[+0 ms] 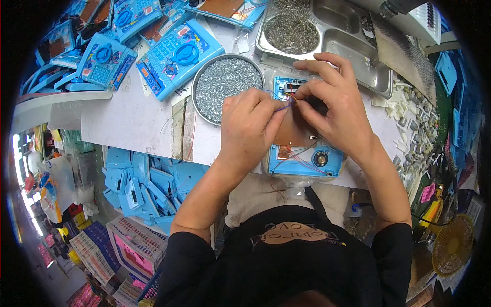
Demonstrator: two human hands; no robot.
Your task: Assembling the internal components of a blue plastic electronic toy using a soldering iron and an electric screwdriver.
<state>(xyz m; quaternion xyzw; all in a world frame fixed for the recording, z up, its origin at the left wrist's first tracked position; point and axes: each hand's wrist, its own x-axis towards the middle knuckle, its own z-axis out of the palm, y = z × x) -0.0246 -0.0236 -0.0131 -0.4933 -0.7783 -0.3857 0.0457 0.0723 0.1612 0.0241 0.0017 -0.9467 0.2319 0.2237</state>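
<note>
In front of me lies an opened blue plastic toy housing (335,162) with a brown circuit board (292,132) inside. A small round speaker (320,159) sits at its near end, with thin red wires running beside it. My left hand (246,125) pinches thin wires (289,98), one of them blue, over the far part of the housing. My right hand (335,100) is closed on the same wires from the other side, thumb and forefinger together. A dark slotted part (294,87) is just beyond the fingertips. The exact wire ends are hidden by the fingers.
A round metal bowl (194,97) of small screws stands left of the housing. Behind is a metal compartment tray (387,84) with metal pieces. Finished-looking blue toys (179,56) pile up at far left, blue plastic shells (135,187) below the table edge, small loose parts (409,123) at right.
</note>
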